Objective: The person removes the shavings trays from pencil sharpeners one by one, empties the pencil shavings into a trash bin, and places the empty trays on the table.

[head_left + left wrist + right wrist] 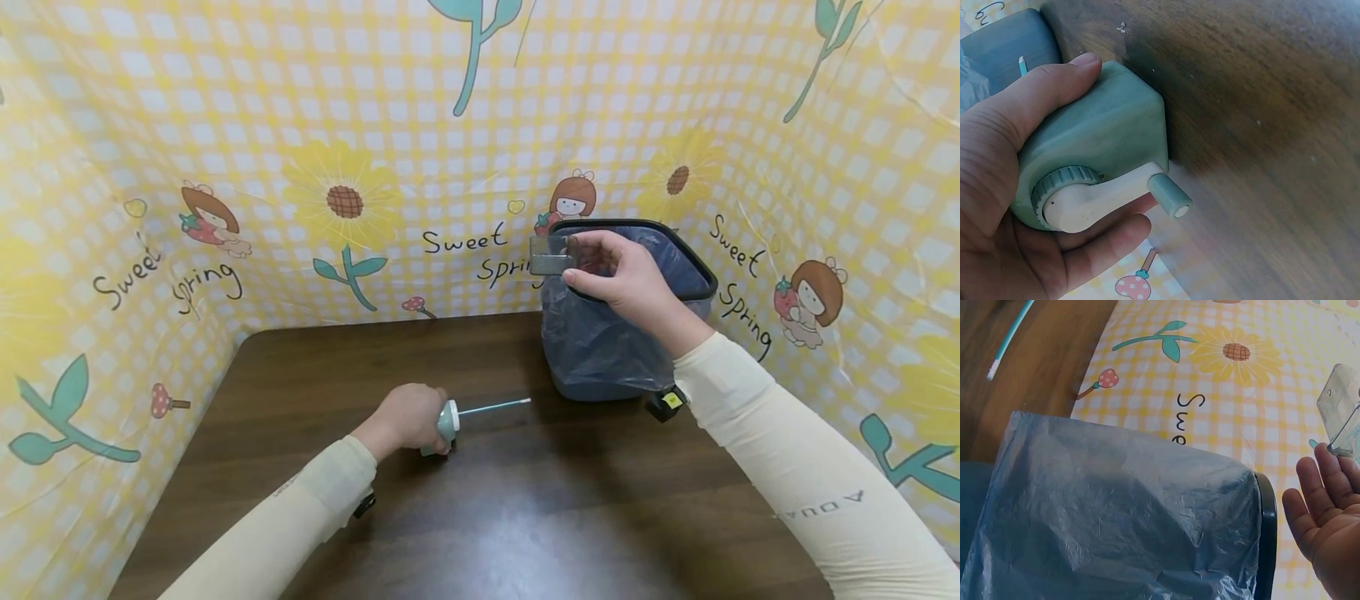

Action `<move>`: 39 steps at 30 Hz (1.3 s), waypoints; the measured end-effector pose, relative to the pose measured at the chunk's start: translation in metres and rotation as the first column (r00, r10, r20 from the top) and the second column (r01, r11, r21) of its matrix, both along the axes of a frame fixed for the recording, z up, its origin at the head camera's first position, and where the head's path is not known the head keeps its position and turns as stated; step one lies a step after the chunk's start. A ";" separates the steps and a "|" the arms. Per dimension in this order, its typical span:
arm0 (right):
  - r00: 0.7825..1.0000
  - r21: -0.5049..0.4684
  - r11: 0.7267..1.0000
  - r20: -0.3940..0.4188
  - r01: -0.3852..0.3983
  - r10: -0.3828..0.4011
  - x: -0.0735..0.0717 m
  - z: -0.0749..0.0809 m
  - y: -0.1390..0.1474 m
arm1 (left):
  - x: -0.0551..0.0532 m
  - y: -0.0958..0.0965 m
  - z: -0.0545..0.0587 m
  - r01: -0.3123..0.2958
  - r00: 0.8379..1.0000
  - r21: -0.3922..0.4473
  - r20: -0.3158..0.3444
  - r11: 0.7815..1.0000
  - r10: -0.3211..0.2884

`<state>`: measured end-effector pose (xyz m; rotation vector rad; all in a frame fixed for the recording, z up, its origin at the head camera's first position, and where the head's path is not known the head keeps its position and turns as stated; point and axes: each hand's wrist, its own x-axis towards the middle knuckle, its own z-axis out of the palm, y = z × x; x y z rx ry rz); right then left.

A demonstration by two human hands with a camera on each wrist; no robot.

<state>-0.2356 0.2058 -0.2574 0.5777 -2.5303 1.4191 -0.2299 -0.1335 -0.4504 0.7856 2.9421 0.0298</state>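
My left hand (408, 415) grips a green hand-crank pencil sharpener (1104, 125) low over the brown table. Its white crank (1104, 199) with a green knob faces the left wrist camera. From the sharpener's other side a slim teal pencil (491, 407) sticks out to the right, pale at its far end. My right hand (630, 275) pinches a small clear plastic drawer (550, 257) between thumb and fingers, up at the rim of the lined bin (600, 342). Part of that drawer runs out of the right wrist view, and whether it contains anything I cannot tell.
A bluish plastic bag (1116, 506) lines the bin and hangs over its black rim (708, 287). The bin stands at the table's back right. Tiny pale scraps (1122, 27) lie on the table (480, 517). Patterned cloth (420, 167) encloses the back and sides.
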 end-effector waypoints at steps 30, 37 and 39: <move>0.995 -0.017 0.995 0.020 -0.093 0.094 0.010 -0.012 -0.019 | 0.001 0.000 0.001 0.000 1.000 -0.001 -0.013 1.000 0.000; 0.994 -0.026 0.994 0.026 -0.107 0.108 0.012 -0.015 -0.023 | 0.001 0.001 0.002 -0.001 1.000 -0.009 -0.003 1.000 0.001; 0.993 -0.023 0.994 0.028 -0.111 0.112 0.012 -0.017 -0.025 | 0.002 0.001 0.003 0.000 1.000 -0.009 -0.002 1.000 0.000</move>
